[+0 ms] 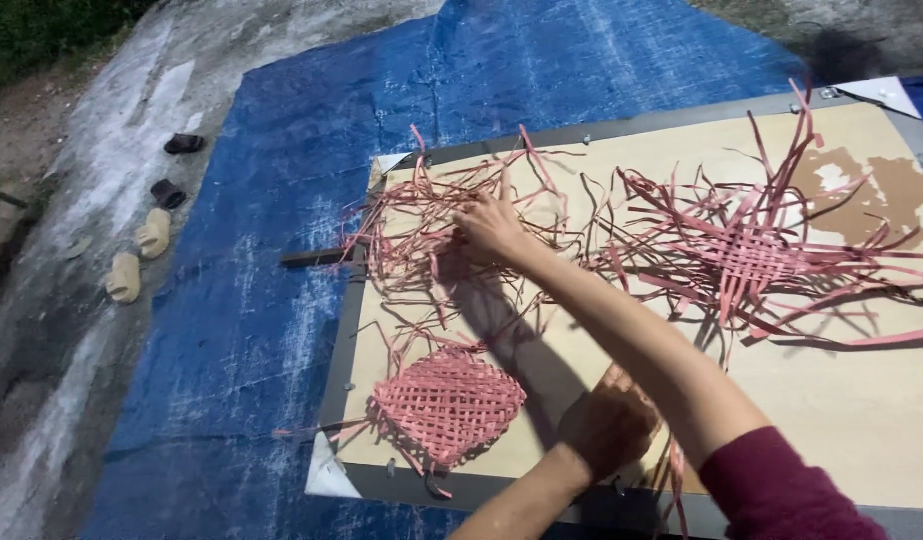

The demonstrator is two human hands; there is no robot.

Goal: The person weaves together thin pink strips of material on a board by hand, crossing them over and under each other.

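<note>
Loose pink flat weaving strips: heaped at board's far left corner.
Right hand: fingers closed among strips; best drawn singly.
Left hand: near edge; grip cannot tell.

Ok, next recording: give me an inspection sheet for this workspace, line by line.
Surface: a pale board with a grey frame, lying on a blue tarp.
Job's things: a loose pile of pink strips; a small woven square near the front edge; a larger half-woven mat with long ends sticking out.
Clutter: brown patches on the board's far right corner.
Hands: right hand reaches into the loose strips; left hand rests near the front edge, its fingers hidden, with strips hanging below it.
Cables: nothing seen.
Surroundings: bare concrete ground, a pair of pale sandals and a pair of dark shoes on the left.
</note>
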